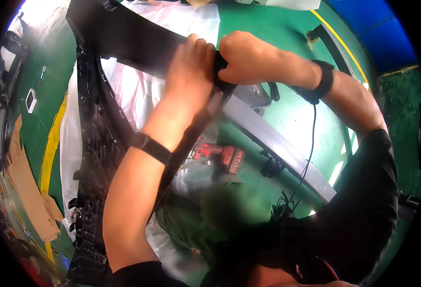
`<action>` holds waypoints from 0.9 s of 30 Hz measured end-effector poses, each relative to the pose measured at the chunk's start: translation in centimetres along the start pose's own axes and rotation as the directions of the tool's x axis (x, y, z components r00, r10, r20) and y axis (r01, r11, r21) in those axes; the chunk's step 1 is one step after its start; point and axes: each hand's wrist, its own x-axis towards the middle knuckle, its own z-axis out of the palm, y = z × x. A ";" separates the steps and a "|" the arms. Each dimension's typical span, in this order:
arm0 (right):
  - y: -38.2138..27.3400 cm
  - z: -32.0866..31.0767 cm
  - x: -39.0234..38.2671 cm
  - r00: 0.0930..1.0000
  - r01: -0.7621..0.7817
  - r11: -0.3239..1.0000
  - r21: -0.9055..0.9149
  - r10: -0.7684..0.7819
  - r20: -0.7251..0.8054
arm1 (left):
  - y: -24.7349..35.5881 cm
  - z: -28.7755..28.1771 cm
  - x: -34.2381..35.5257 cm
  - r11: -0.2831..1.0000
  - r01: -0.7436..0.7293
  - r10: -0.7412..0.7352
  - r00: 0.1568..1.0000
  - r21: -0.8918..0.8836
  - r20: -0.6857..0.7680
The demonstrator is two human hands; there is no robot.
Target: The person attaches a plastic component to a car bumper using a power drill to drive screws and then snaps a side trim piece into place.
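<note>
A large black moulded plastic panel [93, 95], with ribs and clips along its side, reaches from the top left down to the lower left. It looks like a vehicle trim part or bumper. My left hand [191, 64] lies over the panel's upper right corner, its fingers bent over the edge. Close beside it, my right hand [244, 57] is closed in a fist against a dark part at that corner. What its fingers hold is hidden. Both wrists wear black bands, and a thin cable hangs from the right one.
Beneath the panel, a red cordless power tool [220, 155] lies low down. A grey metal beam [280, 143] slants to the right. White wrapping sheet [138, 93] spreads below the panel. Cardboard strips [28, 186] and a small white frame [31, 101] lie on the green floor at left.
</note>
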 end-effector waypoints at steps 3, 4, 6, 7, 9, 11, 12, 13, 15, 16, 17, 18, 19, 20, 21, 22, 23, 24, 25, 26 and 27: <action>-0.5 -1.0 0.0 0.983 -0.054 0.998 -0.033 0.059 0.172 | 0.4 -0.1 0.4 0.996 -0.016 0.008 0.996 0.092 0.089; -0.7 -0.8 0.1 0.992 -0.021 1.000 -0.017 0.023 0.124 | -0.5 -0.1 0.1 1.000 0.003 -0.003 1.000 -0.017 0.017; -1.1 -0.9 0.1 0.997 0.018 1.000 -0.006 -0.017 0.073 | -1.5 0.1 0.2 0.992 0.017 -0.024 0.998 -0.122 -0.059; -1.0 -1.0 0.0 0.993 -0.056 0.998 0.035 0.052 0.107 | -1.7 -0.4 0.6 0.987 -0.019 0.008 0.998 -0.157 -0.068; -0.7 -0.4 -1.0 0.989 -0.133 0.982 0.137 0.123 0.082 | -2.7 -1.7 1.1 0.973 -0.006 0.018 0.999 -0.231 0.050; -0.1 1.3 -2.8 0.994 -0.072 0.930 0.360 0.097 -0.053 | -3.7 -3.0 2.0 0.951 -0.052 0.073 0.996 -0.306 0.058; 0.1 2.5 -3.2 0.979 0.026 0.828 0.561 0.092 -0.181 | -4.3 -3.4 2.0 0.921 -0.085 0.122 0.990 -0.381 0.074; 0.4 3.7 -3.4 0.980 0.054 0.775 0.630 0.081 -0.183 | -4.6 -3.0 2.0 0.914 -0.127 0.144 0.989 -0.385 0.016; -0.7 5.9 -3.7 0.931 0.112 0.723 0.682 0.163 -0.326 | -5.1 -3.8 2.5 0.937 -0.145 0.171 0.984 -0.319 0.055; -1.2 6.7 -3.8 0.908 0.132 0.728 0.673 0.183 -0.376 | -5.0 -4.2 2.6 0.952 -0.150 0.184 0.977 -0.266 0.107; -1.3 7.3 -3.8 0.885 0.147 0.724 0.674 0.208 -0.416 | -4.7 -4.3 2.7 0.956 -0.141 0.182 0.973 -0.258 0.141; -1.4 7.3 -3.8 0.881 0.144 0.723 0.675 0.216 -0.420 | -4.6 -3.8 2.7 0.954 -0.151 0.192 0.971 -0.258 0.141; -1.6 7.0 -3.7 0.880 0.140 0.737 0.662 0.215 -0.425 | -4.7 -3.3 2.6 0.957 -0.177 0.206 0.973 -0.231 0.108; -1.7 6.8 -3.7 0.878 0.133 0.750 0.648 0.214 -0.429 | -4.8 -2.7 2.5 0.957 -0.204 0.222 0.972 -0.205 0.074; -1.7 6.8 -3.7 0.874 0.138 0.744 0.653 0.219 -0.434 | -4.8 -2.1 2.3 0.957 -0.210 0.229 0.970 -0.199 0.081; -1.5 6.6 -3.8 0.896 0.098 0.767 0.635 0.210 -0.391 | -4.6 -1.6 2.5 0.966 -0.234 0.245 0.964 -0.108 0.106; -1.2 6.4 -3.9 0.916 0.058 0.788 0.613 0.203 -0.347 | -4.4 -1.1 2.7 0.966 -0.259 0.259 0.957 -0.016 0.131; -0.9 6.2 -4.0 0.912 0.055 0.790 0.611 0.209 -0.352 | -4.3 -0.8 2.7 0.963 -0.267 0.267 0.955 -0.016 0.126; -0.6 6.3 -4.1 0.937 0.022 0.790 0.613 0.198 -0.289 | -4.1 -0.8 2.6 0.966 -0.257 0.255 0.958 -0.008 0.133; -0.2 6.4 -4.3 0.954 -0.012 0.792 0.610 0.191 -0.230 | -3.8 -0.8 2.7 0.968 -0.251 0.249 0.959 0.001 0.134; 0.3 6.6 -4.6 0.952 0.057 0.769 0.637 0.150 -0.266 | -3.5 -1.0 3.0 0.967 -0.250 0.253 0.961 -0.044 0.112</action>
